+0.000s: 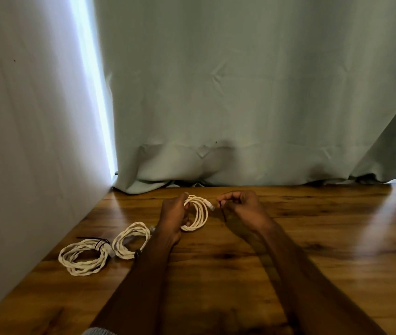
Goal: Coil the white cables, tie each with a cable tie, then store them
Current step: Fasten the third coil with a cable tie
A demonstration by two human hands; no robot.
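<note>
My left hand [173, 215] grips a coiled white cable [199, 213] held upright above the wooden table [313, 238], fingers curled through the loops. Its connector end [209, 204] sticks out to the right. My right hand [240, 204] pinches a thin black cable tie [223, 212] just right of that connector, the tie hanging down. Two more white coils lie on the table to the left: the far-left coil [83, 257] has a black tie around it, and the second coil [131, 240] also carries a dark tie near my left forearm.
A pale green curtain [240, 105] hangs down to the table's back edge. A white wall [23, 141] borders the table on the left. Bare wood shows to the right of my arms and in front.
</note>
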